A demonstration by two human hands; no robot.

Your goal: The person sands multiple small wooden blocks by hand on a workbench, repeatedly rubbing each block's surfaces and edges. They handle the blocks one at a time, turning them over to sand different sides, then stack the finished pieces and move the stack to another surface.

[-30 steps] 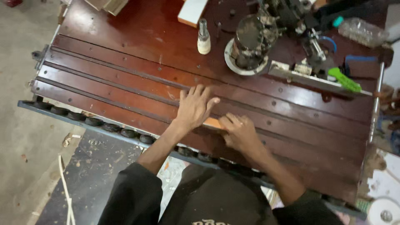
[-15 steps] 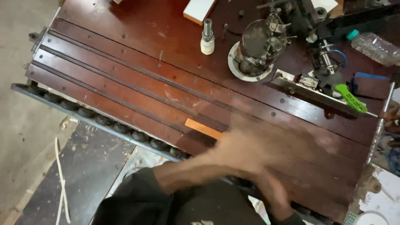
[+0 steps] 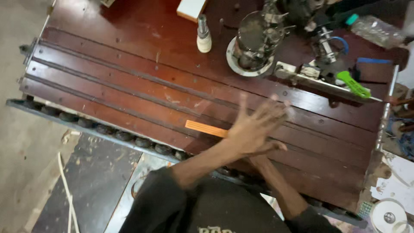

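Lying flat on the near part of the dark red counter [image 3: 129, 64], a thin orange wood strip [image 3: 202, 127] runs rightward until its end disappears under the left hand [image 3: 254, 129], whose fingers are spread wide and empty. The right hand is hidden beneath it, its grip impossible to tell.

Your left hand [image 3: 254, 129], which lay flat on the dark red wooden panel [image 3: 129, 82] beside the orange strip [image 3: 206, 128], lifted and swept rightward, fingers spread. Your right hand slipped out of sight beneath it. The strip's left end, formerly covered, was exposed.
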